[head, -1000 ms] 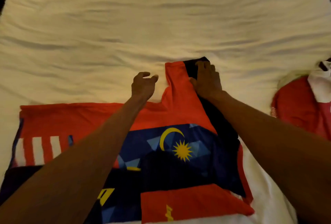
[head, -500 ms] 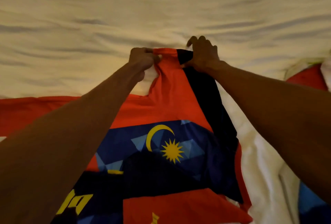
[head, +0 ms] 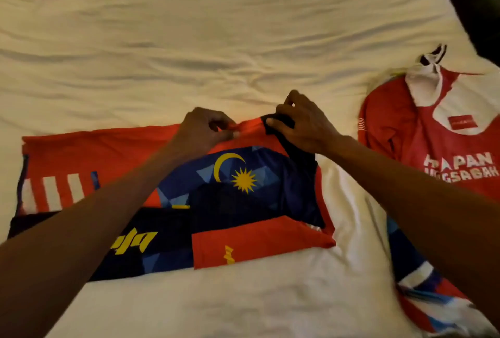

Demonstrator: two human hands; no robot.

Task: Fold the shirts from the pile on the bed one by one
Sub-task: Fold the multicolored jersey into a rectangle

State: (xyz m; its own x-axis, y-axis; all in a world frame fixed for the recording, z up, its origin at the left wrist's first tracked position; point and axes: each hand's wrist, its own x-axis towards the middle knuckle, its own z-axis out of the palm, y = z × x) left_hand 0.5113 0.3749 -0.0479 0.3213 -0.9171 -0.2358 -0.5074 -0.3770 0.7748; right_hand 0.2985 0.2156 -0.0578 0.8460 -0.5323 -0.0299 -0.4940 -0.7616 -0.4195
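- A red, navy and blue jersey shirt [head: 244, 175] with a yellow crescent and star lay flat on the near middle of the rumpled white bed sheet [head: 189, 40]. One sleeve was drawn in over its chest.
- The left hand [head: 203, 132] pinched the red edge of that sleeve's cuff. The right hand [head: 300, 124] pinched the dark edge just beside it, fingers curled on the cloth.
- The fabric looked slick, so a light pinch could probably let the cuff slip and spring the fold open.
- Uneven pull between the hands would likely skew the crease or drag the body out of square.
- The striped sleeve [head: 54, 191] lay spread out at the left, not yet folded, and a hard tug might rumple it.
- A red and white printed shirt [head: 422, 132] lay near on the right, and a crumpled blue, red and white shirt [head: 422, 283] lay by the right forearm, which could snag it.
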